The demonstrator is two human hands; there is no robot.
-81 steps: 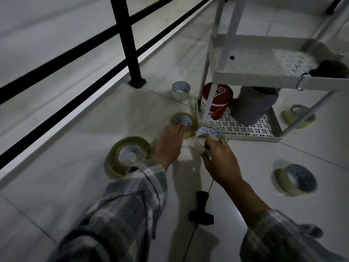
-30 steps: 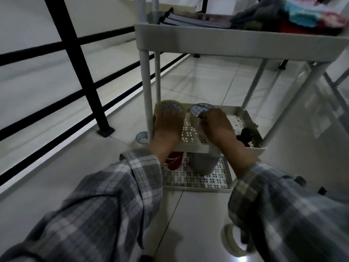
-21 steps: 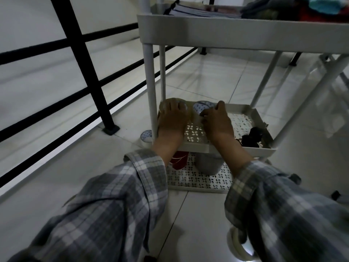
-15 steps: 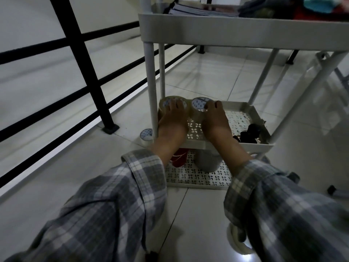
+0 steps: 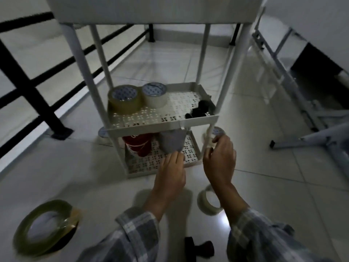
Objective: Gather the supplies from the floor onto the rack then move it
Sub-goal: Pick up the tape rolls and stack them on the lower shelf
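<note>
The white three-tier rack (image 5: 162, 126) stands on the tiled floor. On its middle shelf a brown tape roll (image 5: 123, 100) and a clear tape roll (image 5: 154, 95) sit side by side at the left. My left hand (image 5: 170, 176) hovers empty, fingers together, in front of the bottom shelf. My right hand (image 5: 220, 159) is by the rack's front right leg, thumb and fingers apart, just short of a floor tape roll (image 5: 218, 131) behind that leg. Another roll (image 5: 206, 202) lies under my right wrist. A wide greenish roll (image 5: 45, 225) lies at the lower left.
A further small roll (image 5: 103, 137) sits behind the front left leg. A red container (image 5: 137, 146) and a grey one (image 5: 171, 142) stand on the bottom shelf; black items (image 5: 200, 110) lie on the middle shelf. Black railing (image 5: 28, 86) left, folded metal frame (image 5: 309, 118) right, dark tool (image 5: 198, 248) near me.
Both hands let go of the two rolls, which now rest on the middle shelf, and dropped back toward the floor. My right hand moved to the rack's front right leg.
</note>
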